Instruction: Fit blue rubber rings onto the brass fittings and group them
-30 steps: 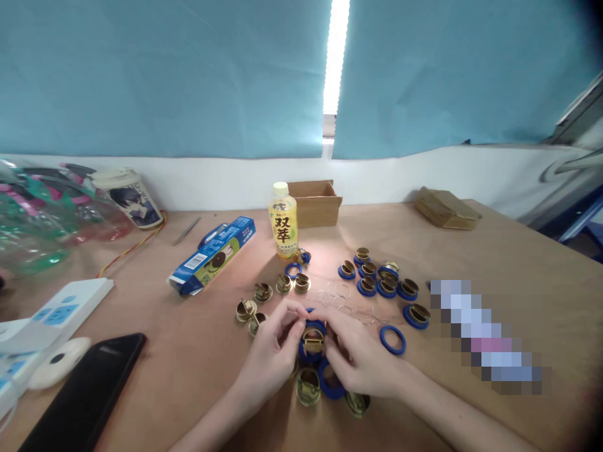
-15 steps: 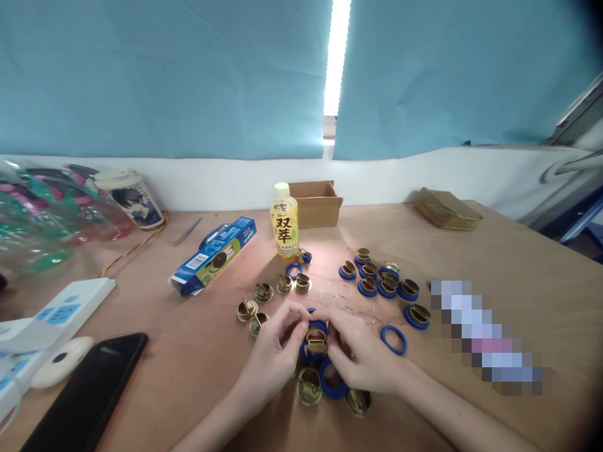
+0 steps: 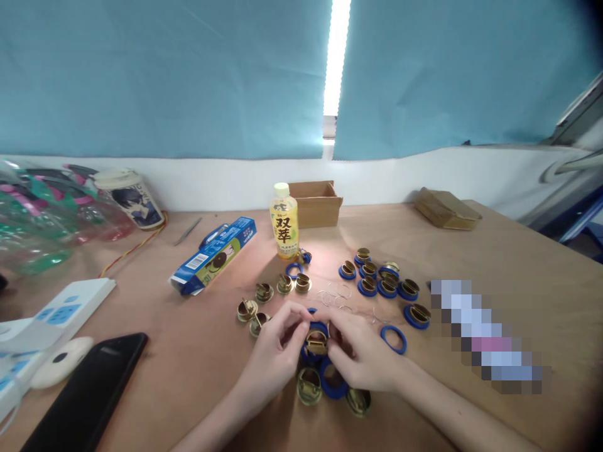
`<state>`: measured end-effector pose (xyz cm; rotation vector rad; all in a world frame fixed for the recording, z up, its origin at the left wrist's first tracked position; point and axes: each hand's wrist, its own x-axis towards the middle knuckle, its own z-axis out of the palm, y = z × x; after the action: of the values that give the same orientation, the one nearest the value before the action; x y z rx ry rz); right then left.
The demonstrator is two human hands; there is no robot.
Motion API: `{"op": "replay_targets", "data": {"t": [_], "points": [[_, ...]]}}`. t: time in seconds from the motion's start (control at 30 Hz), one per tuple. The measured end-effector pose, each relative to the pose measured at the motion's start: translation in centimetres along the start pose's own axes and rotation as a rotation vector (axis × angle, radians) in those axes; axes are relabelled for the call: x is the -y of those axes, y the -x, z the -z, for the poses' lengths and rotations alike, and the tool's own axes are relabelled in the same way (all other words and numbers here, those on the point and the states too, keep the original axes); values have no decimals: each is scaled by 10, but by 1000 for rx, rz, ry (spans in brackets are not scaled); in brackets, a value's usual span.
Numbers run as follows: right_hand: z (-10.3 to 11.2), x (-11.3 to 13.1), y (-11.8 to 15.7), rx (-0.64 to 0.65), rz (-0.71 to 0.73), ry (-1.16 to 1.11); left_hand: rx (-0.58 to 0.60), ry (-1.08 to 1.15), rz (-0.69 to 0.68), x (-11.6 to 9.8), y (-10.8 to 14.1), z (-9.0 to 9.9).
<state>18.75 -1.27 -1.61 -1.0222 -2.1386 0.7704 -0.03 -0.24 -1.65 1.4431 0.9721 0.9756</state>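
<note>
In the middle of the table, my left hand (image 3: 281,345) has its thumb and index finger closed in a pinch. Opposite it, my right hand (image 3: 358,350) is also closed, its fingertips nearly touching the left ones. Whatever lies between the fingertips is too small to make out. Between both hands sits a round brass-coloured fitting (image 3: 316,343) with a crossbar and blue around it. Below are a blue ring (image 3: 333,380) and two more brass fittings (image 3: 309,386). Several thin wire rings (image 3: 325,298) lie just beyond my fingers.
Blue-based brass fittings (image 3: 387,287) cluster at right, near a loose blue ring (image 3: 394,339); bare ones (image 3: 264,291) lie left. Behind stand a drink bottle (image 3: 284,223) and a cardboard box (image 3: 315,206). A blue carton (image 3: 214,256), black phone (image 3: 87,395) and power strip (image 3: 56,314) lie left.
Both hands stay in nearly the same place, with only a slight shift of the fingertips over the fitting. The other things have not moved.
</note>
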Motion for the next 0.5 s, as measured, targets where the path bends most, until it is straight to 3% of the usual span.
{"op": "replay_targets", "data": {"t": [0.5], "points": [[0, -3, 0, 58, -36, 16, 131, -156, 10, 4, 0, 6]]}}
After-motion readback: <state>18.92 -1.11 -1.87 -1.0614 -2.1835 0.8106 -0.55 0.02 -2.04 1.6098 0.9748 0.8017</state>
